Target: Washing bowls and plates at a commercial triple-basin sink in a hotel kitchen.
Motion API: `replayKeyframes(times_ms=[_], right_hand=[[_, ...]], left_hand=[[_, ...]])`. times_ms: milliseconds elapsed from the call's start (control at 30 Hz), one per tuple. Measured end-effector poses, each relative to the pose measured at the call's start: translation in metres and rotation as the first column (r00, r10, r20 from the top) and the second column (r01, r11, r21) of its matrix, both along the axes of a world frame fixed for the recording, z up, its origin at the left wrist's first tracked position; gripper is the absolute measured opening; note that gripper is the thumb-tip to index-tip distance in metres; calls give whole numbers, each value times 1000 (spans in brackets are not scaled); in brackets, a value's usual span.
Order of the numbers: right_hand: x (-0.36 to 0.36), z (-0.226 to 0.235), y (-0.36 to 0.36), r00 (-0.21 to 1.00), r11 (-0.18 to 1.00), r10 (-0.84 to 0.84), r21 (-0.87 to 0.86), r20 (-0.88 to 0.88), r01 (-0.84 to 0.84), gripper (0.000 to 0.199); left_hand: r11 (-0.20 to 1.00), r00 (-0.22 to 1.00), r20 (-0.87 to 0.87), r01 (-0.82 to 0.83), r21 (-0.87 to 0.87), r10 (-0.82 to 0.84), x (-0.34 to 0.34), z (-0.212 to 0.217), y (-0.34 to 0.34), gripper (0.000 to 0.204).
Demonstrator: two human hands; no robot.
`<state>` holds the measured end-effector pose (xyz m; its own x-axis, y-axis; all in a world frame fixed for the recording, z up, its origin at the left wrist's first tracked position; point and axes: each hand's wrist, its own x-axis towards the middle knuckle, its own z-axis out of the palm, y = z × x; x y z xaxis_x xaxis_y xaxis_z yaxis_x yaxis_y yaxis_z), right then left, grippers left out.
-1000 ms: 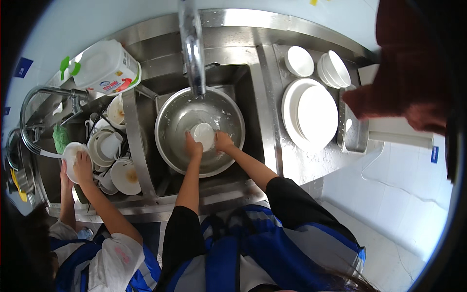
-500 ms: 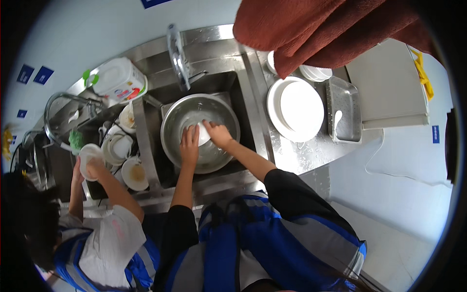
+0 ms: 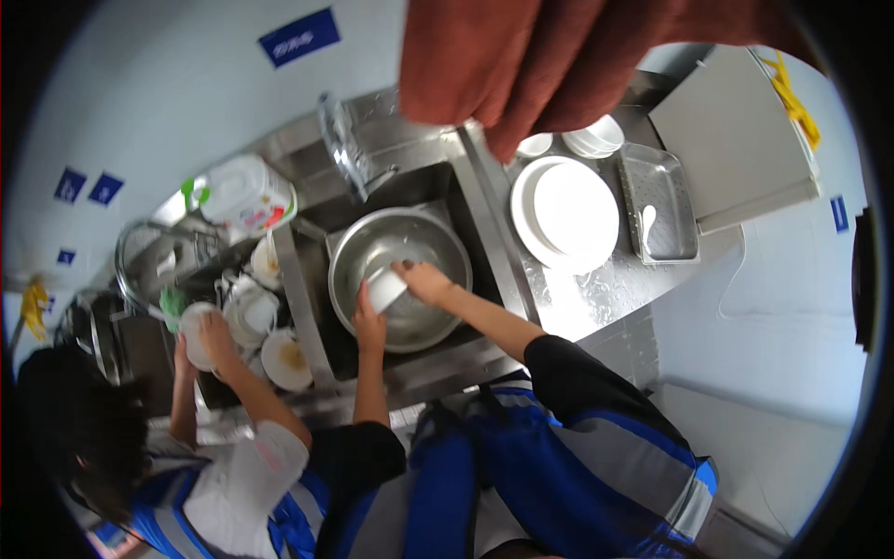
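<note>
A small white bowl (image 3: 386, 291) is held tilted on its side over the large steel basin (image 3: 453, 240). My left hand (image 3: 369, 322) grips the bowl's near left edge, its fingers closed on it. With closed fingertips, my right hand (image 3: 426, 281) holds the bowl's right rim; part of those fingers is hidden. Shallow water seems to lie in the basin, which sits inside the middle sink (image 3: 317, 321). Behind the basin rises a chrome faucet (image 3: 346, 154).
At left a co-worker's hands hold a white bowl (image 3: 196, 333) over a sink of dirty dishes. On the right counter stand stacked white plates (image 3: 577, 207) and a perforated steel tray (image 3: 684, 200) with a white spoon. A reddish-brown cloth (image 3: 521, 65) hangs overhead; a white tub (image 3: 244, 189) stands behind.
The bowl has been raised and tipped onto its side between my hands; before, it lay lower in the basin. The whole view has shifted and turned slightly.
</note>
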<state>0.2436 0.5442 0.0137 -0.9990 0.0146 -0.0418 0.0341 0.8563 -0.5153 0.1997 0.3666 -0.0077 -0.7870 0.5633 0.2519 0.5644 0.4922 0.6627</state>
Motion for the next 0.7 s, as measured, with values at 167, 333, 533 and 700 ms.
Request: replayKeyframes(times_ms=[167,333,533,700], right_hand=[[-5,-5,-13,999,998,-40,-45,-2,40,50],[-19,-10,24,995,987,-90,-129,30,93,46],[-1,24,82,859,506,-97,-718,503,478,39],[-11,78,131,912,380,-163,-829,377,410,41]], left_hand=[[999,989,-148,-28,20,31,-4,11,-1,56],[989,991,38,-128,-72,131,-11,31,28,43],[753,496,858,-613,240,131,-13,63,88,47],[636,466,878,-711,300,106,-4,95,165,51]])
